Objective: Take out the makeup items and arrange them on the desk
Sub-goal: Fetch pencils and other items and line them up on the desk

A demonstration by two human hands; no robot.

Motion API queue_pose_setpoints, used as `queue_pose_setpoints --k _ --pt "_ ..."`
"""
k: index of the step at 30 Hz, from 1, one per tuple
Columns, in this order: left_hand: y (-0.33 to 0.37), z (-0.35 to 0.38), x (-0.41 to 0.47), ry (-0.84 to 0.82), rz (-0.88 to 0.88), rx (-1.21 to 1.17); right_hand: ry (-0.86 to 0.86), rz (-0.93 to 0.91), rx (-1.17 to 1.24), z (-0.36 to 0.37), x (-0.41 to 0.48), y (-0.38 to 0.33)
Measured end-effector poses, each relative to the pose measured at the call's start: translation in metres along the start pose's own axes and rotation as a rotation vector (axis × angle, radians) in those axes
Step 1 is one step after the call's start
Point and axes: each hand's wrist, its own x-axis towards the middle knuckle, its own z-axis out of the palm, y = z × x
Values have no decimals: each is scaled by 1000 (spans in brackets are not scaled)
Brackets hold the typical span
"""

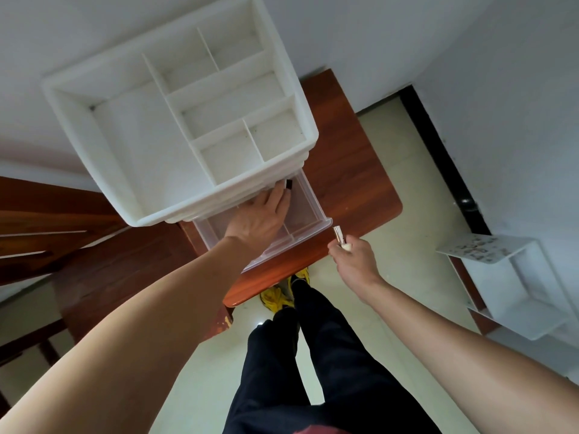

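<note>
White plastic compartment organiser (175,126) stands on the reddish wooden surface (351,170), its clear plastic drawer (291,245) pulled out toward me. My left hand (260,216) reaches into the drawer, fingers (280,195) stretched toward a small dark-capped makeup item (289,184) at their tips, near the drawer's back. I cannot tell whether they grasp it or how its axis lies. My right hand (354,261), just beside the drawer's front corner, is clenched round a pale gold-capped tube (340,241). The left is nearer.
</note>
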Motion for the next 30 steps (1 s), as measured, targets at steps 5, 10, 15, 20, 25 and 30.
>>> queue_pose_setpoints --k 5,10,15,20,25,30 --pt "10 -9 8 -45 -133 5 -42 68 137 8 -5 -1" --pt "5 -11 4 -124 -205 -68 -133 268 425 17 -13 -13" --pt "0 -12 -18 -145 -205 -153 -178 429 600 30 -13 -21" --pt "-6 -29 -66 16 -312 -330 -214 568 813 48 -23 -41" --pt "-24 -42 -119 172 -461 -518 -255 571 868 66 -32 -72" --pt "-48 -48 -153 297 -568 -552 -270 511 826 74 -32 -117"
